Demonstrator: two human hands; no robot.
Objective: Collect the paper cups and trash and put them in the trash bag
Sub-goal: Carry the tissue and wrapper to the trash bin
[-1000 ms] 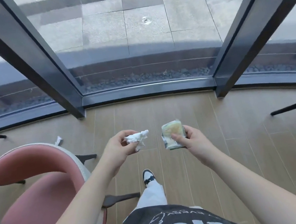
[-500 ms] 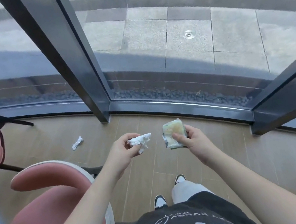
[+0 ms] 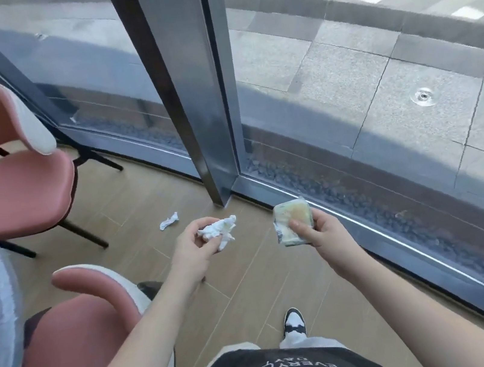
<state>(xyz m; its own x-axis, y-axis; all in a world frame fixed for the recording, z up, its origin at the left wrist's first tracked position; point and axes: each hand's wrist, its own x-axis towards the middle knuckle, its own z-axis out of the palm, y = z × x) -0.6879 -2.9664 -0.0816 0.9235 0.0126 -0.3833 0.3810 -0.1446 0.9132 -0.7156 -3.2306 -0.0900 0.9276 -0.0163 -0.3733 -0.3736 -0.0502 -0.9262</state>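
Since a second ago you have turned left: the window post (image 3: pixel 189 96) now stands straight ahead of your hands, and the loose tissue on the floor (image 3: pixel 169 221), then far off behind the near pink chair (image 3: pixel 75 320), now lies just beyond and left of your left grip. A second pink chair (image 3: pixel 13 188) has come into view further left.

From the head view, your left hand (image 3: pixel 194 251) pinches a crumpled white tissue (image 3: pixel 219 230), and your right hand (image 3: pixel 314 230) is curled round a wrapped food packet (image 3: pixel 293 222), thumb across its face. Both grips are full, so the floor tissue likely needs a spare finger or a merged load. No trash bag or paper cup shows.
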